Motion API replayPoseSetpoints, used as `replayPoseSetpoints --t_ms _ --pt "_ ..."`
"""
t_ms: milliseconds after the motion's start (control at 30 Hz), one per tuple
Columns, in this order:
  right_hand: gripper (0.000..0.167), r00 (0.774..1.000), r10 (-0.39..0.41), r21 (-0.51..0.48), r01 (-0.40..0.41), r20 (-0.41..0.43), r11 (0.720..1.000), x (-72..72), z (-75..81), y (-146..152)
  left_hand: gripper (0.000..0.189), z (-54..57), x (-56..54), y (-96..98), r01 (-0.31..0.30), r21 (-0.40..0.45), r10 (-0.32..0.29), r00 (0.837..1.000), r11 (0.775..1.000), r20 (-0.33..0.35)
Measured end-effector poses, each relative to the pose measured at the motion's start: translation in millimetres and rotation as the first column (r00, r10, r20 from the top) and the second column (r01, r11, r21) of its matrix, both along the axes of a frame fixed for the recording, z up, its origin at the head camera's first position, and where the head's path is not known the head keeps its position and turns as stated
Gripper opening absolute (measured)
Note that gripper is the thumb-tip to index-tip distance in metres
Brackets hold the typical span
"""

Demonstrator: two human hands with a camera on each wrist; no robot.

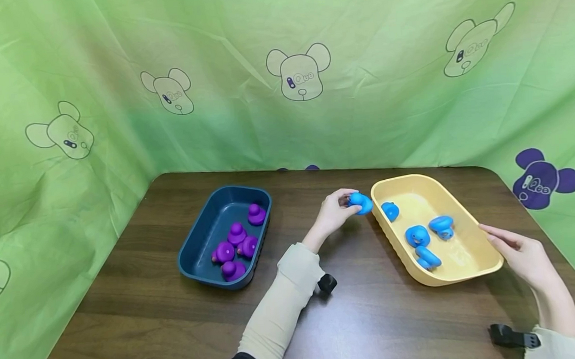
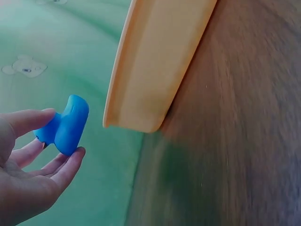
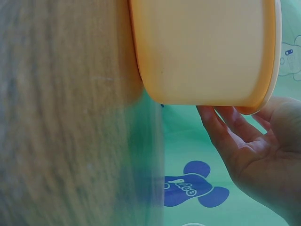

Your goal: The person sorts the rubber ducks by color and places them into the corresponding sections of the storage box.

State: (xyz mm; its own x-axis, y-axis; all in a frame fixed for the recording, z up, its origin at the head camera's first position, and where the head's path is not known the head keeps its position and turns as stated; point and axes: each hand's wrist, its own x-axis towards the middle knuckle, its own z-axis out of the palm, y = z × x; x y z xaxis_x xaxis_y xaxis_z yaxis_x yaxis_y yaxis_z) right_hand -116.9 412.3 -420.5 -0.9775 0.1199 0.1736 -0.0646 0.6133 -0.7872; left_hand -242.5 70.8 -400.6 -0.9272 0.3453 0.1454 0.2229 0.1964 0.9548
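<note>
My left hand (image 1: 335, 212) pinches a blue rubber duck (image 1: 360, 203) between thumb and fingers, just outside the left rim of a yellow tray (image 1: 464, 251). In the left wrist view, the duck (image 2: 72, 125) is held at the fingertips, apart from the tray wall (image 2: 150, 70). Several other blue rubber ducks (image 1: 418, 236) lie inside the tray, some tipped over. At the tray's right side my right hand (image 1: 526, 256) holds the rim. The right wrist view has its fingers (image 3: 218, 129) against the outer wall, fingertips partly hidden behind it.
A dark blue tray (image 1: 197, 272) stands on the left of the brown wooden table (image 1: 144, 322), with several purple rubber ducks (image 1: 236, 233) inside. Green cloth (image 1: 226, 134) printed with bear heads hangs behind and beside the table. Each wrist wears a black camera (image 1: 327, 283).
</note>
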Motion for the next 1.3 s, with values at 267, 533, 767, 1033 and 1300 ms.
replayPoseSetpoints --t_ms 267,533,767,1033,1300 --pt "0.029 1.000 -0.001 0.020 0.001 0.001 1.000 0.0 0.1 0 0.034 2.8 4.8 12.7 0.033 -0.027 -0.034 0.999 0.999 -0.021" --pt "0.029 1.000 0.001 0.023 -0.001 -0.002 1.000 0.1 0.8 0 0.036 8.5 9.1 25.2 0.044 -0.080 -0.047 0.998 0.996 -0.036" --pt "0.030 1.000 0.004 0.015 -0.004 0.001 1.000 0.0 0.1 1 0.033 9.3 10.5 33.9 0.049 -0.106 -0.057 0.996 0.993 -0.072" --pt "0.030 1.000 -0.003 0.041 0.004 -0.009 0.999 0.5 0.1 1 0.033 8.7 12.6 41.4 0.058 -0.140 -0.070 0.994 0.988 -0.081" --pt "0.030 1.000 -0.005 0.036 0.005 0.000 0.999 0.8 -0.1 0 0.034 8.7 12.8 47.3 0.068 -0.176 -0.083 0.993 0.982 -0.079"
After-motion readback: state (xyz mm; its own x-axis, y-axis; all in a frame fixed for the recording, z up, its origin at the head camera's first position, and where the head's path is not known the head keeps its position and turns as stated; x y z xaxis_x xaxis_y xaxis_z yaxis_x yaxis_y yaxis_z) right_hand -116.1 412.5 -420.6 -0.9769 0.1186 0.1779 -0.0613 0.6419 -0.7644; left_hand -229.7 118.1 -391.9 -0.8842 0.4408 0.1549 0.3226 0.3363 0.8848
